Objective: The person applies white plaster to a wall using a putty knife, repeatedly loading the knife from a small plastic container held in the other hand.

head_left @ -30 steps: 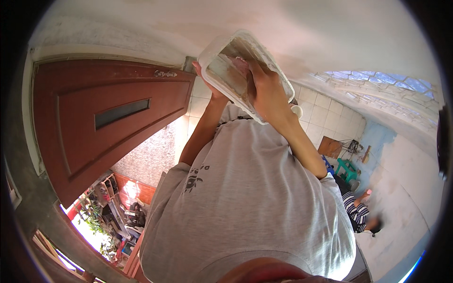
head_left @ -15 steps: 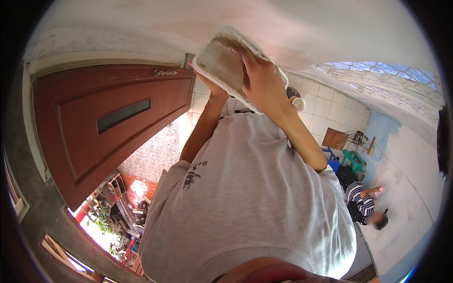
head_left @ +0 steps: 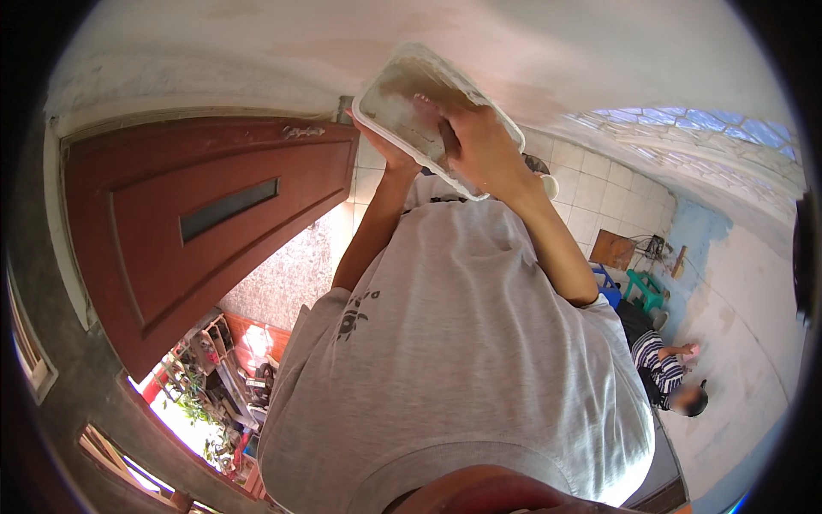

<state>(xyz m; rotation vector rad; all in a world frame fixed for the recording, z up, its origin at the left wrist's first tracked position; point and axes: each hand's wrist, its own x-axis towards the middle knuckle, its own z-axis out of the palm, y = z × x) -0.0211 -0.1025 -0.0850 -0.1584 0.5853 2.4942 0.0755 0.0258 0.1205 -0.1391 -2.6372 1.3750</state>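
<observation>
- Nearest my view, a grey T-shirt [head_left: 479,360] fills the lower middle; both bare forearms rise from it toward the top of the frame.
- My right hand [head_left: 479,150] lies flat-ish inside a shallow white rectangular tray [head_left: 402,103], fingers curled over something dark I cannot make out; it looks pressed against the tray's soiled floor, likely to rub it.
- My left hand [head_left: 381,146] is mostly hidden beneath the tray; it seems to cup the near rim from below, steadying it against the other hand's push.
- The tray is tilted, held up in front of the chest, touching nothing else.
- Left of it stands a reddish-brown wooden door [head_left: 197,223], close to the tray's edge.
- Right, open tiled floor, a teal stool [head_left: 644,287], and a crouching person in a striped top [head_left: 659,373], well apart.
</observation>
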